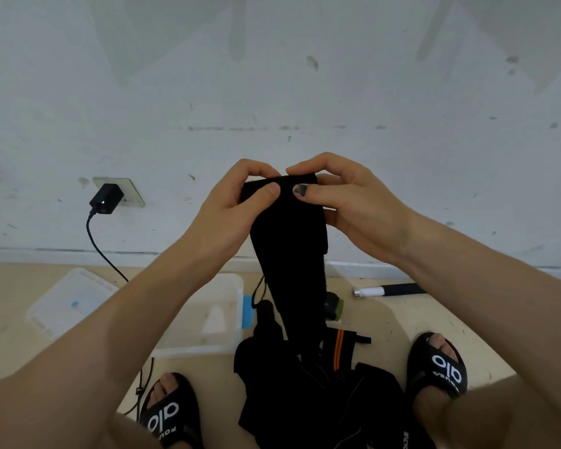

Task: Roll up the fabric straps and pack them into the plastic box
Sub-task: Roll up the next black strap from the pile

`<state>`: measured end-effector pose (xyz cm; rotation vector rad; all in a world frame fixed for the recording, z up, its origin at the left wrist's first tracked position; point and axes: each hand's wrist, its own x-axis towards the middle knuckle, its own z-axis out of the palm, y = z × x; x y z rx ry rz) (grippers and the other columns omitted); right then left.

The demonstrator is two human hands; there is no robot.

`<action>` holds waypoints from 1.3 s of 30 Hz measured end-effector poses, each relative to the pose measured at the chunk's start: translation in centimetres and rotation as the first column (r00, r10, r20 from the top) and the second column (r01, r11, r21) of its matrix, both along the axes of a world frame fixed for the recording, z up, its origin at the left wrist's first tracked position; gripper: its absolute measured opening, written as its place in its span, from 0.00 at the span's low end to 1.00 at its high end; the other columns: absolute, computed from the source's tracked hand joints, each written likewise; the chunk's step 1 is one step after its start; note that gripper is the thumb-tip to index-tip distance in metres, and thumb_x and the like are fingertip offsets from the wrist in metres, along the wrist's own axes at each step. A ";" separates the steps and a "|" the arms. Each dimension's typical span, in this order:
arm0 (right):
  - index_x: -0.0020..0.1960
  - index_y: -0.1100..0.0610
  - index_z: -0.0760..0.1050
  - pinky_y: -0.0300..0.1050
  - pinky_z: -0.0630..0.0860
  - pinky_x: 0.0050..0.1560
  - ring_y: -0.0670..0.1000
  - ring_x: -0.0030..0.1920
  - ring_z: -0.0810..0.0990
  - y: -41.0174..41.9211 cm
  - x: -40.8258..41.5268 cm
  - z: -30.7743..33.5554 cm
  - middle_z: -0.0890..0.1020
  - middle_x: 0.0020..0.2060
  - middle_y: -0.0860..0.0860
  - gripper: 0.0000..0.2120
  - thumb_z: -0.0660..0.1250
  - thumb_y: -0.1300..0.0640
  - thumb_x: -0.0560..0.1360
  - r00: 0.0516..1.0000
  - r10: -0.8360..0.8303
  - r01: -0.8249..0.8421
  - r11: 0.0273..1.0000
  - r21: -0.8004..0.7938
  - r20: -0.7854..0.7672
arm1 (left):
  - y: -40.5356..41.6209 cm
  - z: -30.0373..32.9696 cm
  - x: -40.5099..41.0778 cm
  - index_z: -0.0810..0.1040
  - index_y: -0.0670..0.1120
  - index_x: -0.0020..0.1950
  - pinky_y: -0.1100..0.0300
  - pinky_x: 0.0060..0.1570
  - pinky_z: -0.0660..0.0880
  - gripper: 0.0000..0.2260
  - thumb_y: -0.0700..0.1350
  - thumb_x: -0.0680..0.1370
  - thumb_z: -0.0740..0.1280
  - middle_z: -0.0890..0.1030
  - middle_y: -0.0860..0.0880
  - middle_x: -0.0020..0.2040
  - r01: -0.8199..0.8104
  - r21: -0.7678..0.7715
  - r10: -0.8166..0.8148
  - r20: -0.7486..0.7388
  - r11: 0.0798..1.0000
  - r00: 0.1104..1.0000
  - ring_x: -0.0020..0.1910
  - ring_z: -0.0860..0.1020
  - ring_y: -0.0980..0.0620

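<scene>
Sandals (172,413) frame the bottom of the frame, one at lower left and one at lower right, with a heap of black fabric straps (305,390) on the floor between them, one piece striped in orange (339,348). Rising from that heap, a long black strap (289,254) hangs up to the middle of the frame, where both hands pinch its top end: the left hand (237,205) has thumb and curled fingers closed on the left corner, the right hand (347,196) grips the right corner the same way, apparently starting the first turn of a roll. Behind the left forearm, the clear plastic box (208,315) sits open on the floor just left of the heap, its lid (68,303) lying further left. A black-and-white tube (386,290) lies at right by the wall, and a charger (106,199) is plugged into a socket at upper left. The likely trouble is a loose or skewed first fold: if the corners are not kept level the roll will cone and unravel, and the hanging tail may drag or snag other straps from the pile.
</scene>
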<state>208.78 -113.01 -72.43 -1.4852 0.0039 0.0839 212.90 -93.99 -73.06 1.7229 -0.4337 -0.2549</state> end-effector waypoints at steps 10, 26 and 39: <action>0.61 0.57 0.81 0.44 0.82 0.50 0.52 0.50 0.86 0.0 0.1 -0.2 0.86 0.50 0.56 0.10 0.66 0.56 0.83 0.999 0.046 -0.046 0.990 -0.135 -0.007 | 0.7 0.2 0.8 0.79 0.47 0.61 0.61 0.54 0.79 0.08 0.40 0.83 0.67 0.83 0.49 0.54 0.046 0.074 -0.053 0.090 0.996 0.995 0.53 0.82 0.55; 0.55 0.52 0.81 0.40 0.79 0.45 0.46 0.44 0.83 0.5 -0.2 0.1 0.82 0.41 0.46 0.10 0.63 0.48 0.83 1.000 0.015 -0.017 0.978 -0.209 -0.014 | 0.4 0.4 0.1 0.77 0.46 0.52 0.62 0.49 0.77 0.09 0.32 0.79 0.68 0.81 0.53 0.44 0.082 0.039 -0.089 0.244 0.996 0.966 0.47 0.79 0.56; 0.59 0.58 0.80 0.38 0.77 0.39 0.47 0.43 0.83 0.4 -0.2 0.7 0.84 0.45 0.51 0.08 0.67 0.61 0.81 1.000 0.009 -0.009 0.999 0.040 -0.003 | -0.2 0.0 0.0 0.75 0.55 0.57 0.57 0.48 0.75 0.05 0.46 0.82 0.64 0.79 0.52 0.45 0.088 -0.071 -0.091 -0.029 0.994 0.995 0.46 0.79 0.55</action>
